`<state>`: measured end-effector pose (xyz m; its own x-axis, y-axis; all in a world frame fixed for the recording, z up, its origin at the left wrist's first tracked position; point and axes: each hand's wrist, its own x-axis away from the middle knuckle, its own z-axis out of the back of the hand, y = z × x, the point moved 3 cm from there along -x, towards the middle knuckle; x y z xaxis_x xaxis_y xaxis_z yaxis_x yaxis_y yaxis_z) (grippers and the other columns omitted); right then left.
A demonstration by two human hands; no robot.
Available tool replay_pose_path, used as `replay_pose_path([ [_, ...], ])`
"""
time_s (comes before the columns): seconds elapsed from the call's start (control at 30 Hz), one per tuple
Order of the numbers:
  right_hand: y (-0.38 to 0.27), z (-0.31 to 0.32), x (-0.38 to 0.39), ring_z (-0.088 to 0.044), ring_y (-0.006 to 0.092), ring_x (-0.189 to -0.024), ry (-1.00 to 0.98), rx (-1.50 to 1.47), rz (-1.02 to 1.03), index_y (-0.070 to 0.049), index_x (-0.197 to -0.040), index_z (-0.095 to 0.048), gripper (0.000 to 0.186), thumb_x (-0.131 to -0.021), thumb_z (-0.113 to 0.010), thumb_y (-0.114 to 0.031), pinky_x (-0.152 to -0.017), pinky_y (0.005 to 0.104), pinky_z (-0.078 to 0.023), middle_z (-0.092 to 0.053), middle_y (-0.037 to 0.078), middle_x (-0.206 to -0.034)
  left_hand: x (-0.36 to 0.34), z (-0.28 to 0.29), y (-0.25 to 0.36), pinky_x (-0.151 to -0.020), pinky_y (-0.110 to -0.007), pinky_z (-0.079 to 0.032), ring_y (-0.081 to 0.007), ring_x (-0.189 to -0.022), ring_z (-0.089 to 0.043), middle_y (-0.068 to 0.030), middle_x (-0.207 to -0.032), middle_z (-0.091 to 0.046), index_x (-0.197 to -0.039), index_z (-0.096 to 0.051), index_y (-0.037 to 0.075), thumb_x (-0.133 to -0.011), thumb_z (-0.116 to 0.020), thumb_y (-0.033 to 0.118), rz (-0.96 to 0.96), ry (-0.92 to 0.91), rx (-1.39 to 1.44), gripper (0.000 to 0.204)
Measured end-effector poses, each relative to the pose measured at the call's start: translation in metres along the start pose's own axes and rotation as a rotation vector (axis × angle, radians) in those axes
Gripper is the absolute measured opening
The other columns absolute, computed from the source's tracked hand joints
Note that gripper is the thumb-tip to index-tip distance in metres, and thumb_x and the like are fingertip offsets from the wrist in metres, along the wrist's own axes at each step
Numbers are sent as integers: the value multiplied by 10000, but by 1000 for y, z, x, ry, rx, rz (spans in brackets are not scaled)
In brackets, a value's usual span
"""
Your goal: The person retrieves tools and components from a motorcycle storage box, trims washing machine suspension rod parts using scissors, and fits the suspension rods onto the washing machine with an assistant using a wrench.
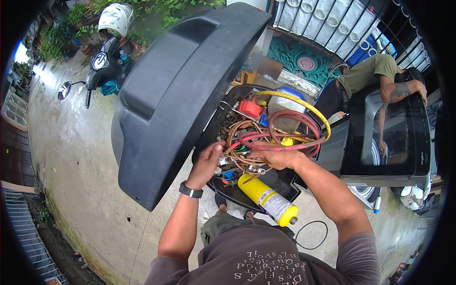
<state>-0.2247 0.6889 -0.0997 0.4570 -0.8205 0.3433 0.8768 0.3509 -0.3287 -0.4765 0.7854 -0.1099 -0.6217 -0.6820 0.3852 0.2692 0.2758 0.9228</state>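
Observation:
An open black box (280, 190) holds tangled copper tubing (242, 126), red hoses (297, 116), a yellow hose (323, 111), a red plastic piece (248, 109) and small fittings. My left hand (209, 161) is at its left side, fingers curled beside the red hose's brass fitting; what they grip is unclear. My right hand (273, 158) reaches into the tubing and red hoses, its fingertips mostly hidden among them. A yellow gas cylinder (259, 194) lies at the box's near end, below my right hand. The big lid (171, 95) stands raised on the left.
A scooter (102, 66) with a white helmet (114, 19) stands back left. At right, another person (368, 73) leans on a top-loading washing machine (380, 161). Behind are a barred fence (332, 23) and a teal carved wall (289, 59). A thin dark cable (311, 223) lies near my right arm.

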Motion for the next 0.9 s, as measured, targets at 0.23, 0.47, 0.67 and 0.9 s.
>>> replay_pose_path([
  [0.23,-19,15,-19,-517,343,-1361,103,-201,-57,-121,-1448,-549,561,-898,-611,-32,-1168,424,-426,-529,148,-1488,11,-46,-15,-944,-349,-446,-247,-1091,-515,-135,-1162,-489,-1495,-471,68,-969,-710,431,-230,234,-172,682],
  [0.47,-27,18,-33,-669,387,-1155,134,-244,-174,-81,-1260,-689,406,-854,-695,-95,-1016,476,-529,-690,188,-1251,-8,-29,-42,-566,-259,-428,-85,-738,-509,-15,-983,-614,-1385,-517,96,-994,-673,399,209,153,414,518],
  [0.67,-24,21,-30,-693,377,-1091,269,-248,-193,-106,-1234,-702,371,-864,-685,-98,-976,489,-541,-712,174,-1188,-15,-31,-56,-481,-202,-321,-31,-630,-453,57,-892,-584,-1278,-622,132,-1068,-548,374,220,77,349,329],
  [0.9,-24,38,-19,-605,365,-1220,206,-335,-66,-83,-1208,-650,277,-934,-633,-120,-1046,485,-467,-628,136,-1215,-98,24,-52,-686,-456,-576,-333,-796,-744,-188,-994,-765,-1149,-724,79,-1007,-535,174,-428,487,-749,255],
])
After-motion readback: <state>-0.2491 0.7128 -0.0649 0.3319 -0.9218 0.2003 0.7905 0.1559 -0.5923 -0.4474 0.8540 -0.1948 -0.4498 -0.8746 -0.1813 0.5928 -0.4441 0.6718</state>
